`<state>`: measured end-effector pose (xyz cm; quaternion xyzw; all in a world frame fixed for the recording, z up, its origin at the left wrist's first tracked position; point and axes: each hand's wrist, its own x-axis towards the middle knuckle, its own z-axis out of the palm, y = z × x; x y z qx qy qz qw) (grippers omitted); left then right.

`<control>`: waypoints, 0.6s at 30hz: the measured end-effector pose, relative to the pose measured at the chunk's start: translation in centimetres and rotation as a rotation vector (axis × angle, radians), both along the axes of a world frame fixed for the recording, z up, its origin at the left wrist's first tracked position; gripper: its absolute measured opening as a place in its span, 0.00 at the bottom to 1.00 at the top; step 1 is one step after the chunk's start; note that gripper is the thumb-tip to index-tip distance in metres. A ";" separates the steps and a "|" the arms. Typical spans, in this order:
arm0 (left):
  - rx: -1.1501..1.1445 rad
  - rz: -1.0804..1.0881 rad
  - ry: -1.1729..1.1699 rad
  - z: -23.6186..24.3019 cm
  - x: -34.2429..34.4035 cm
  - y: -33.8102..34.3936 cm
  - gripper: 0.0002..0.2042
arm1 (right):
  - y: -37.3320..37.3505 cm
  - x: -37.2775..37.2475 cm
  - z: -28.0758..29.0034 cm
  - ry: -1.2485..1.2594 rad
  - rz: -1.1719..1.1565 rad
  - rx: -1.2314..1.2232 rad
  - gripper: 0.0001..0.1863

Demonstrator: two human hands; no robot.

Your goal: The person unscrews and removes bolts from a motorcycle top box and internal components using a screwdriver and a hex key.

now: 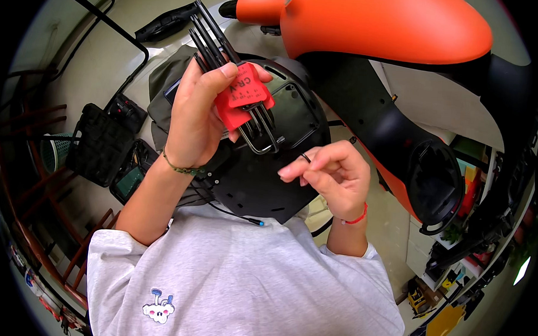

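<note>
My left hand (200,106) is wrapped round a red plastic holder (246,87) of a folding-rack kind, filled with hex keys. Long black hex keys (209,38) stick out past its far end, and their bent short ends (263,129) show at the near side. To the right of it, my right hand (338,176) is closed in a pinch. Between thumb and fingers sits a thin dark piece (305,157) that looks like a small hex key, mostly hidden by the fingers. Both hands are above a black plastic panel (262,179) in front of my body.
An orange and black scooter body (386,24) fills the upper right. An opened black tool case (101,144) lies on the floor at left, near a red and black power tool (127,111). A thin black cable (232,213) with a blue tip crosses my lap. Shelves (455,275) stand at right.
</note>
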<state>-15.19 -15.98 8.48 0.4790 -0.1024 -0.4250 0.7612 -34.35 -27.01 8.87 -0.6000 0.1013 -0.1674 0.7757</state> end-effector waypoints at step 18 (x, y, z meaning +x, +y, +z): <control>0.006 -0.514 0.238 1.9 -1.0 5.0 0.08 | 0.6 4.0 1.1 -0.217 0.088 0.222 0.08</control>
